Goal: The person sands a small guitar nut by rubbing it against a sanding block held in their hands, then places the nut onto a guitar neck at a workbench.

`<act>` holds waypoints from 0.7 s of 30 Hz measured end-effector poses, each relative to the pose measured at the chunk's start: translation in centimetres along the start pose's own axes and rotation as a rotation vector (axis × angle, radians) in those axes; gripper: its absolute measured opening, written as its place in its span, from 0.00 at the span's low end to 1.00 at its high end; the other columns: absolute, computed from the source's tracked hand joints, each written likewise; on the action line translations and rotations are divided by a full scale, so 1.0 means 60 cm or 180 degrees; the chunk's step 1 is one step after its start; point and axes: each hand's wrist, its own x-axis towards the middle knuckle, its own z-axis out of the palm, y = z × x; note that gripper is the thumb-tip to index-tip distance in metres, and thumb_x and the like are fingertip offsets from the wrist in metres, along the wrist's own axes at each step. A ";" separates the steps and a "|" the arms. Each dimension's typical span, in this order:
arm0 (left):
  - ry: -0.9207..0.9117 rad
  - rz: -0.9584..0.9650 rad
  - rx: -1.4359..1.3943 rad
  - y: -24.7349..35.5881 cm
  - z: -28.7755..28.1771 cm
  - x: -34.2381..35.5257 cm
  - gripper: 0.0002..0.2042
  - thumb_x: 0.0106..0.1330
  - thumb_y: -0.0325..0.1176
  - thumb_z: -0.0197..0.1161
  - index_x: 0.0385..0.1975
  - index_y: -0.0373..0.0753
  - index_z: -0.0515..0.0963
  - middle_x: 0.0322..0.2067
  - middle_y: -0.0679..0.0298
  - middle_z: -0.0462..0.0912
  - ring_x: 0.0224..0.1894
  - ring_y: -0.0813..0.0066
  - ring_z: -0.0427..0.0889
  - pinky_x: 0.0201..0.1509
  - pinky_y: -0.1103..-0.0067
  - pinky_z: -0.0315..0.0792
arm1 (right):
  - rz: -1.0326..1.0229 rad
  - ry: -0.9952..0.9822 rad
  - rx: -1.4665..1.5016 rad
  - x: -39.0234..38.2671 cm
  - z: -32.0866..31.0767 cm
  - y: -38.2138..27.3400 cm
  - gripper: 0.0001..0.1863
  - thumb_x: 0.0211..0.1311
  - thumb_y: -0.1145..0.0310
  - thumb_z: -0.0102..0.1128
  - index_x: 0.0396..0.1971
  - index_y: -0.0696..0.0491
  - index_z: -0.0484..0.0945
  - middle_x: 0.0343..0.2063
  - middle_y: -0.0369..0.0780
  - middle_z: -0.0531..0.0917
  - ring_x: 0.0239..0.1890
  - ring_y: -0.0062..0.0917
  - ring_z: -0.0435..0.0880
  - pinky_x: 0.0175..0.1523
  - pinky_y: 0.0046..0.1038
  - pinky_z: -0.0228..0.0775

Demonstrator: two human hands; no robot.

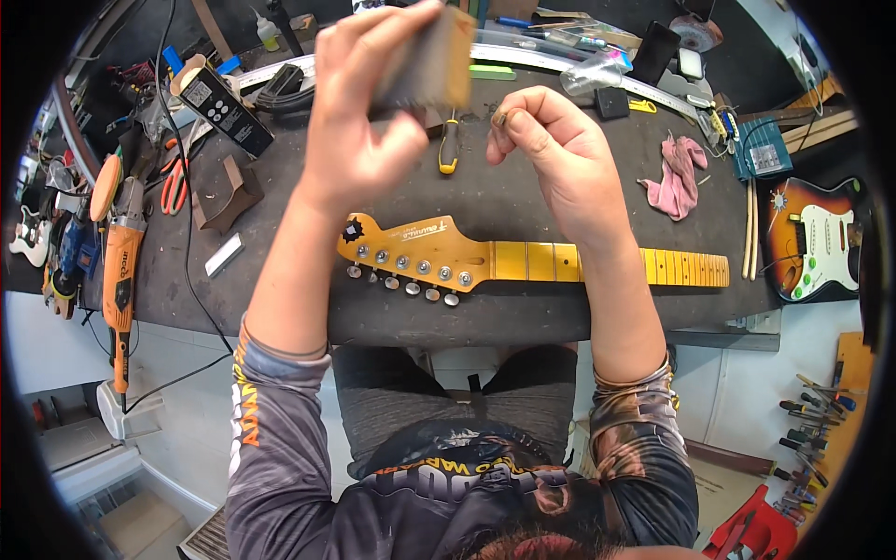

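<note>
My left hand [350, 121] is raised over the far part of the bench, fingers around a boxy grey thing with a tan side [457, 61], blurred by motion. To its right my right hand [560, 149] is closed in a pinch. A small brownish piece [500, 119] shows between its thumb and forefinger, too small to name. Below both hands a guitar neck [537, 261] lies across the bench, its headstock with several tuners to the left. My right forearm passes over its fretboard and hides part of it. A yellow-and-black screwdriver [449, 154] lies between the hands.
On the left are an orange power tool [121, 271], red-handled pliers [174, 182], a black box [227, 110] and a cable. A pink cloth [676, 175] and a sunburst guitar body [812, 241] lie right. Clutter lines the bench's back.
</note>
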 end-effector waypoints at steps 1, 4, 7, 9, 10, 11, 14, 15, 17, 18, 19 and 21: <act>-0.0036 0.0175 -0.0387 0.022 0.013 0.003 0.38 0.44 0.34 0.60 0.64 0.39 0.81 0.60 0.53 0.80 0.62 0.55 0.76 0.71 0.63 0.67 | 0.0058 0.0076 -0.0052 -0.002 0.000 0.003 0.11 0.81 0.66 0.60 0.49 0.59 0.81 0.37 0.37 0.86 0.42 0.20 0.84 0.54 0.26 0.76; -0.0685 0.0607 -0.0320 0.075 0.012 0.004 0.37 0.46 0.38 0.61 0.64 0.35 0.80 0.60 0.49 0.80 0.63 0.50 0.77 0.71 0.61 0.68 | 0.0090 0.0576 0.0538 -0.008 0.033 -0.006 0.12 0.81 0.66 0.60 0.50 0.59 0.81 0.37 0.36 0.86 0.42 0.20 0.84 0.55 0.26 0.76; -0.0234 -0.0121 0.0595 0.022 0.004 0.016 0.30 0.61 0.29 0.65 0.68 0.38 0.76 0.59 0.52 0.80 0.61 0.55 0.80 0.69 0.64 0.71 | -0.0246 -0.0248 0.0120 0.012 -0.013 0.004 0.12 0.79 0.67 0.62 0.52 0.60 0.81 0.40 0.37 0.87 0.43 0.21 0.85 0.55 0.25 0.77; 0.0232 -0.1655 -0.1356 0.032 0.021 0.017 0.37 0.60 0.29 0.52 0.75 0.38 0.62 0.59 0.56 0.75 0.61 0.64 0.74 0.70 0.67 0.68 | 0.0209 -0.0056 0.0300 0.003 -0.023 0.002 0.10 0.80 0.66 0.62 0.50 0.58 0.81 0.40 0.38 0.85 0.45 0.21 0.84 0.57 0.26 0.75; 0.0640 -0.1829 -0.2148 0.024 0.033 0.014 0.34 0.64 0.29 0.51 0.75 0.38 0.62 0.57 0.57 0.76 0.58 0.66 0.76 0.68 0.68 0.70 | 0.0211 -0.0028 0.0324 0.002 -0.023 0.004 0.10 0.80 0.66 0.62 0.50 0.58 0.81 0.40 0.38 0.85 0.45 0.21 0.84 0.57 0.26 0.75; 0.0603 -0.1839 -0.2148 0.023 0.033 0.003 0.34 0.64 0.29 0.51 0.75 0.38 0.62 0.57 0.57 0.76 0.58 0.66 0.76 0.68 0.68 0.70 | 0.0168 0.0055 0.0422 0.006 -0.022 0.006 0.10 0.81 0.67 0.61 0.49 0.59 0.81 0.40 0.37 0.85 0.44 0.21 0.84 0.56 0.26 0.75; 0.0409 -0.2086 -0.2752 0.049 0.041 -0.014 0.28 0.76 0.38 0.53 0.74 0.39 0.62 0.55 0.59 0.77 0.55 0.68 0.78 0.62 0.71 0.73 | 0.0218 0.0308 0.0514 0.007 -0.026 0.012 0.10 0.81 0.67 0.59 0.49 0.58 0.82 0.38 0.36 0.85 0.42 0.20 0.83 0.54 0.26 0.75; 0.0202 -0.1973 -0.2904 0.050 0.042 -0.018 0.29 0.78 0.45 0.54 0.75 0.40 0.61 0.54 0.59 0.77 0.53 0.69 0.79 0.60 0.72 0.73 | 0.0241 0.0242 0.0668 0.009 -0.026 0.015 0.10 0.81 0.67 0.60 0.49 0.58 0.82 0.38 0.36 0.85 0.42 0.21 0.83 0.54 0.26 0.75; -0.0136 -0.1915 -0.2847 0.057 0.044 -0.023 0.37 0.78 0.55 0.62 0.77 0.40 0.58 0.55 0.60 0.76 0.51 0.73 0.79 0.56 0.74 0.74 | 0.0266 0.0165 0.0921 0.008 -0.023 0.017 0.10 0.81 0.66 0.60 0.50 0.58 0.82 0.38 0.36 0.85 0.42 0.21 0.83 0.54 0.27 0.75; -0.0151 -0.1935 -0.2854 0.064 0.057 -0.021 0.37 0.78 0.55 0.62 0.77 0.40 0.58 0.55 0.60 0.76 0.51 0.73 0.79 0.56 0.74 0.74 | 0.0279 0.0185 0.0932 0.005 -0.018 0.011 0.10 0.81 0.66 0.60 0.50 0.58 0.82 0.38 0.36 0.85 0.42 0.21 0.83 0.54 0.27 0.75; 0.0106 -0.1917 -0.2384 0.072 0.075 -0.019 0.39 0.76 0.51 0.66 0.78 0.40 0.56 0.56 0.60 0.75 0.52 0.74 0.78 0.57 0.74 0.74 | 0.0323 0.0201 0.0932 0.001 -0.011 0.002 0.10 0.81 0.66 0.60 0.50 0.58 0.82 0.38 0.36 0.85 0.42 0.22 0.83 0.54 0.26 0.75; 0.0021 -0.1798 -0.2541 0.068 0.067 -0.025 0.44 0.72 0.42 0.74 0.80 0.40 0.53 0.61 0.61 0.72 0.58 0.74 0.75 0.62 0.74 0.72 | 0.0373 0.0232 0.0943 -0.001 -0.005 -0.003 0.10 0.81 0.66 0.60 0.50 0.58 0.82 0.38 0.36 0.85 0.42 0.22 0.83 0.54 0.26 0.75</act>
